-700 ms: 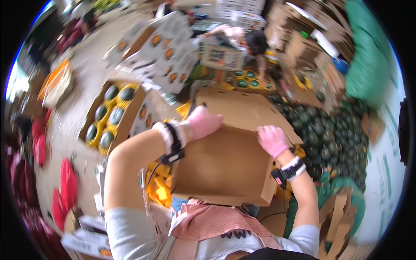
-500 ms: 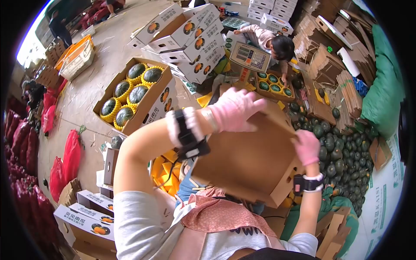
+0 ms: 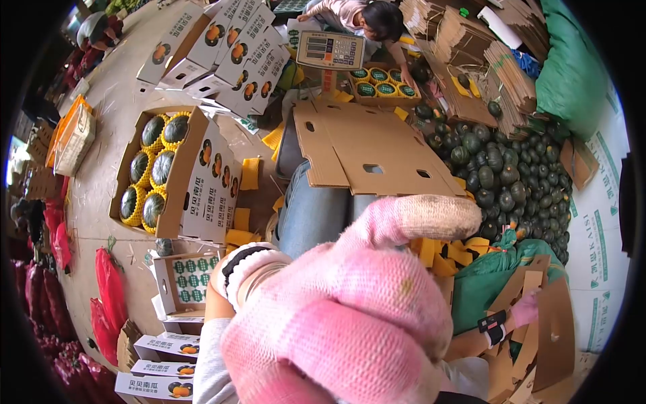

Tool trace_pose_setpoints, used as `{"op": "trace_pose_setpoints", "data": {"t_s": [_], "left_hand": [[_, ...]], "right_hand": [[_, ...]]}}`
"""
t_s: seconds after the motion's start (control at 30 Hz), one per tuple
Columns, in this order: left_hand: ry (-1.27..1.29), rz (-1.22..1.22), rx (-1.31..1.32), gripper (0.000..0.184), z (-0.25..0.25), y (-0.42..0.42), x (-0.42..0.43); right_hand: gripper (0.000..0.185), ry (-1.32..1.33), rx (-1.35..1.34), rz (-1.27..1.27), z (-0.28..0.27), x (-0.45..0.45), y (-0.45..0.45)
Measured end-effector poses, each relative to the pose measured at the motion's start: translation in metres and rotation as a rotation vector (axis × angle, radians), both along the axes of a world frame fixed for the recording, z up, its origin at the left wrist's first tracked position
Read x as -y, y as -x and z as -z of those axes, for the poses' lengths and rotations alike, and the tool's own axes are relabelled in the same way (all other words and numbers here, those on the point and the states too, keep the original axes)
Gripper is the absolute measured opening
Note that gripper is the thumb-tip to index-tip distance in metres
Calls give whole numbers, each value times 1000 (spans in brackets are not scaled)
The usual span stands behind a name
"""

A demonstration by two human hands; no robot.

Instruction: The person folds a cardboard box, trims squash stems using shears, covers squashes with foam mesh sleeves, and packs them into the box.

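My left hand [image 3: 350, 316], in a pink knit glove, is raised close to the camera and fills the lower middle. Its fingers are curled, the uppermost one pointing right with a dirty tip. Nothing shows in it, though the palm side is hidden. At the lower right my right hand [image 3: 525, 308], gloved in pink too, is at the edge of an upright brown cardboard sheet [image 3: 555, 330], its fingertips partly hidden. Ahead, a brown cardboard box [image 3: 377, 145] with hand holes rests by my knees, touched by neither hand.
A carton of dark green squashes in yellow foam nets [image 3: 195, 168] stands at left, near stacked white cartons [image 3: 229, 50]. Beyond the box are a scale [image 3: 330, 50] and a co-worker [image 3: 350, 15] at another filled carton [image 3: 377, 99]. Loose squashes [image 3: 501, 168] are heaped at right.
Both hands have let go of the brown box, which now rests ahead. My left hand has come up close to the camera; my right has moved down to the cardboard. The view has shifted.
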State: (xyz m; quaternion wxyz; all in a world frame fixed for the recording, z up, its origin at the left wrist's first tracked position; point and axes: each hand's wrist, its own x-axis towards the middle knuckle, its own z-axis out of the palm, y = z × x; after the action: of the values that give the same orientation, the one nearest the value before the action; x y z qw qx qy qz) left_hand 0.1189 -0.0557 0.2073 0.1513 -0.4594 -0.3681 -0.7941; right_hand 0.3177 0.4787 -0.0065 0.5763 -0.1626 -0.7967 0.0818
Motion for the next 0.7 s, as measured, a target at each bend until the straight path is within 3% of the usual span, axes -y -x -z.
{"op": "trace_pose_setpoints", "data": {"t_s": [0.03, 0.1, 0.2, 0.23, 0.33, 0.47, 0.6, 0.7], "left_hand": [[-13, 9, -7, 13, 0, 2, -1], [-33, 22, -18, 12, 0, 2, -3], [-44, 8, -45, 12, 4, 6, -1], [-43, -3, -51, 12, 5, 7, 0], [-29, -10, -75, 13, 5, 9, 2], [30, -26, -84, 16, 7, 11, 7], [347, -67, -29, 13, 3, 14, 25], [441, -501, -321, 28, 45, 68, 14]], "right_hand": [[26, 264, -205, -260, 5, -4, -13], [29, 1156, -807, -1440, 25, -40, -36], [30, 1294, -1423, -981, 24, -29, -21], [27, 1266, -1561, -708, 5, -10, -1], [20, 1135, -1296, -1103, 50, -45, -24], [19, 1238, -1384, -964, 69, -51, -2], [17, 1288, -1521, -980, 88, -58, 27], [17, 1321, -1520, -1098, 92, -67, 24]]}}
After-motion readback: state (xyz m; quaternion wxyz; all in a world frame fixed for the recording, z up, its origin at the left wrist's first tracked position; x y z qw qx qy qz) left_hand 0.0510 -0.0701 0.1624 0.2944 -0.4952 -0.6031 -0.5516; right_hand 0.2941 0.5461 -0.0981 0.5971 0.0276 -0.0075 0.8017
